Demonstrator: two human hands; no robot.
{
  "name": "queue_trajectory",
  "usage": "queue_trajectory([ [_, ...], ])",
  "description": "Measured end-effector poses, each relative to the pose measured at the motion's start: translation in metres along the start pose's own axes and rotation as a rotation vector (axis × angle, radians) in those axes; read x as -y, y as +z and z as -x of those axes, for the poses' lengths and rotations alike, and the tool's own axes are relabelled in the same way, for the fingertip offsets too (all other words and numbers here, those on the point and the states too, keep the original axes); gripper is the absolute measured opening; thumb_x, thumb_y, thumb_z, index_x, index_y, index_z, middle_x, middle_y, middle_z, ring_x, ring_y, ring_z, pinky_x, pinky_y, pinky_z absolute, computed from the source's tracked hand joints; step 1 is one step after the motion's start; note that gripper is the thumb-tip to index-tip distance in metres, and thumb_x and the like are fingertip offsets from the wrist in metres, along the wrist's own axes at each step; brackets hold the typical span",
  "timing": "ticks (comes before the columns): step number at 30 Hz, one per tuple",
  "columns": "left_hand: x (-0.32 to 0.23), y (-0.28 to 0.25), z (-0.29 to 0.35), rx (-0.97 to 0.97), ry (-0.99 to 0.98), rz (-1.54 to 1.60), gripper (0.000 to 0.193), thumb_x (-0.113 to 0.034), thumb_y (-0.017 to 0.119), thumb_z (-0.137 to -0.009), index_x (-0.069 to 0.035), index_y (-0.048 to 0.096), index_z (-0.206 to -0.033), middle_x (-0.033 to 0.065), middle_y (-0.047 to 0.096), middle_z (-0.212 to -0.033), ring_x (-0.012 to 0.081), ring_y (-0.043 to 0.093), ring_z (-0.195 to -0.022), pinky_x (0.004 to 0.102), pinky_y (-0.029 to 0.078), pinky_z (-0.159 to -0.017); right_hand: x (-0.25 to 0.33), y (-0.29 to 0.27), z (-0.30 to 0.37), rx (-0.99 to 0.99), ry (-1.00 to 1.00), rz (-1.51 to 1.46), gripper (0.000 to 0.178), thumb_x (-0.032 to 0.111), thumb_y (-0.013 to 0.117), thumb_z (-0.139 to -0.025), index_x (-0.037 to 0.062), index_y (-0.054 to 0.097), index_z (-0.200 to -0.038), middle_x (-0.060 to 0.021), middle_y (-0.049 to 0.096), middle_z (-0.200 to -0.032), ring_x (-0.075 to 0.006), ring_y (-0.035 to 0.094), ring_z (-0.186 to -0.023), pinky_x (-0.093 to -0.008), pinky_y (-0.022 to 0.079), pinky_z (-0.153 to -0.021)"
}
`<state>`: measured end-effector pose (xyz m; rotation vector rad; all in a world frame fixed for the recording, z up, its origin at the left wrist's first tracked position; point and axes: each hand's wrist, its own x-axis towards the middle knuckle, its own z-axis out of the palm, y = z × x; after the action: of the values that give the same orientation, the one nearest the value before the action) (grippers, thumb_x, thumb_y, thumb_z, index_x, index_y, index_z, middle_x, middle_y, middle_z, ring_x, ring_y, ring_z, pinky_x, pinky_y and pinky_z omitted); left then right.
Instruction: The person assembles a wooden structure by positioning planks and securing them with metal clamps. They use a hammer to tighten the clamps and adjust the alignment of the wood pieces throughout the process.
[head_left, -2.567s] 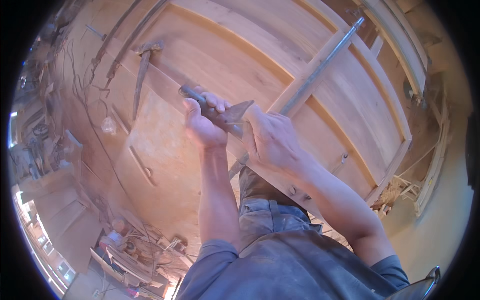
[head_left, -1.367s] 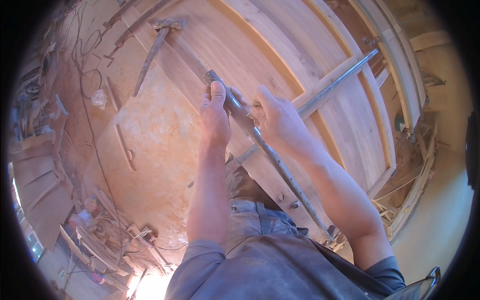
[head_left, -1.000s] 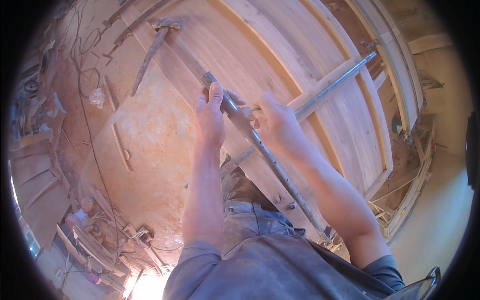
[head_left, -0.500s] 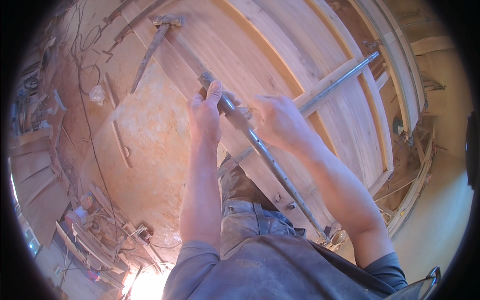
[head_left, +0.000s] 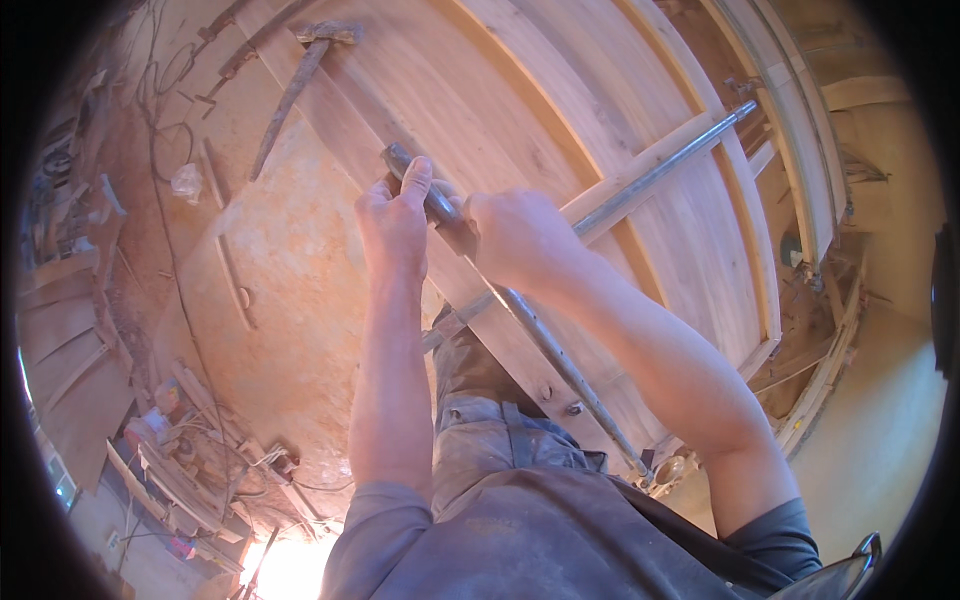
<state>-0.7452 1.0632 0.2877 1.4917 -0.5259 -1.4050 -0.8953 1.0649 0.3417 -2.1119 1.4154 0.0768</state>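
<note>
A metal pipe clamp (head_left: 562,362) with a row of holes runs slantwise over the near edge of a wooden door-like panel (head_left: 500,120). My left hand (head_left: 395,225) is closed round its dark upper end, thumb lying along the top. Just right of it, my right hand (head_left: 520,240) is curled into a fist against the clamp's head; its fingertips are hidden, and the exact part it grips cannot be made out. The clamp's lower end reaches down near my waist. A hammer (head_left: 300,85) lies across the panel's far left edge, its handle jutting over the floor.
Another pipe clamp (head_left: 665,172) crosses the panel at right. Curved-looking wooden frame strips (head_left: 740,170) stand along the panel. On the dusty floor (head_left: 300,250) lie a thin wood strip (head_left: 233,280), a plastic bag (head_left: 186,182) and a cable (head_left: 180,290). Wood scraps (head_left: 185,480) pile up at lower left.
Both hands and the upper end of the pipe clamp have shifted slightly left and up. My right fist has come closer to my left hand. The hammer stays lying on the panel.
</note>
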Motion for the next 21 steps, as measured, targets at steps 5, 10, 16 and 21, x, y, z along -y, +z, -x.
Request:
queue_trajectory([
  [5,0.006,-0.001,-0.008,0.01,-0.013,-0.014,0.029,-0.024,0.068,-0.101,0.005,0.064,-0.096,0.0148,0.071,-0.08,0.0214,0.07,-0.069,0.034,0.057,-0.069,-0.002,0.007,0.001,-0.1,0.1,-0.047,0.013,0.013,0.072,-0.08,0.0019,0.067,-0.085,-0.0204,0.07,-0.073,-0.0402,0.07,-0.074,-0.0498,0.054,-0.067],
  [10,0.006,0.008,-0.009,-0.001,-0.014,0.007,0.029,-0.024,0.068,-0.101,0.005,0.064,-0.096,0.0152,0.071,-0.079,0.0218,0.069,-0.067,0.0338,0.056,-0.066,-0.006,0.046,0.004,-0.521,0.077,-0.161,0.016,0.014,0.073,-0.083,0.0035,0.061,-0.081,-0.0171,0.069,-0.071,-0.0391,0.069,-0.068,-0.0485,0.053,-0.063],
  [16,0.01,0.006,-0.012,-0.03,0.008,-0.039,0.03,-0.024,0.069,-0.1,0.005,0.065,-0.095,0.0164,0.071,-0.078,0.0225,0.069,-0.066,0.034,0.056,-0.063,-0.002,0.06,0.013,-0.623,0.048,-0.238,0.023,0.006,0.075,-0.082,0.0043,0.072,-0.105,-0.0156,0.071,-0.086,-0.0371,0.07,-0.079,-0.0441,0.055,-0.068],
  [21,0.017,0.002,-0.016,-0.049,-0.008,-0.067,0.032,-0.024,0.07,-0.099,0.007,0.066,-0.094,0.0174,0.071,-0.078,0.0239,0.07,-0.065,0.0345,0.057,-0.061,-0.001,0.088,0.033,-0.72,-0.023,-0.344,0.059,-0.002,0.076,-0.073,0.0045,0.063,-0.13,-0.0149,0.062,-0.093,-0.0356,0.063,-0.092,-0.0449,0.05,-0.077],
])
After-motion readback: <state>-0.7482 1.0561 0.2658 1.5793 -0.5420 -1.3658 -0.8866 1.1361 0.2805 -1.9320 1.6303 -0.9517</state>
